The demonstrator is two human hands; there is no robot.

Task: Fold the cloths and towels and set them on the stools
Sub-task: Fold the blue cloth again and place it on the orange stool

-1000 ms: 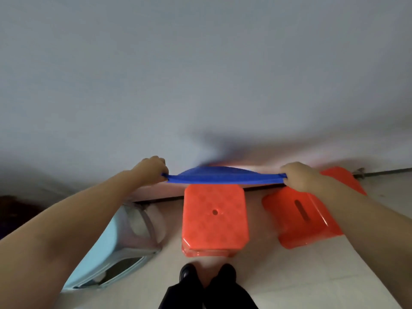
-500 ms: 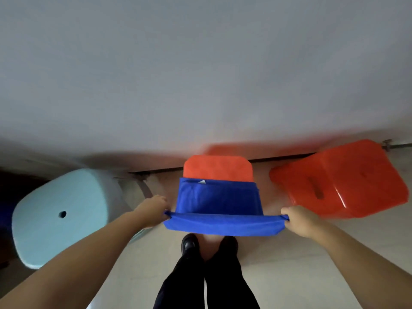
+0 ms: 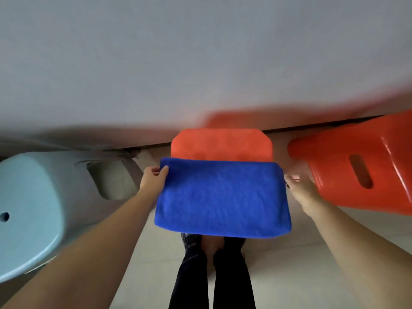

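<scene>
Head view: both arms reach forward. The left hand (image 3: 153, 181) pinches the blue towel (image 3: 221, 198) at its far corner; the right hand (image 3: 301, 190), fingers relaxed, touches its edge.

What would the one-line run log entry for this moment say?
folded blue fleece towel on middle orange plastic stool | left hand pinches far-left corner | right hand beside right edge, grip unclear

The one camera sits on my head, looking steeply down and forward past my arms to my feet (image 3: 211, 241), close above the middle stool (image 3: 221, 143), with the wall (image 3: 200, 52) filling the upper frame.
</scene>
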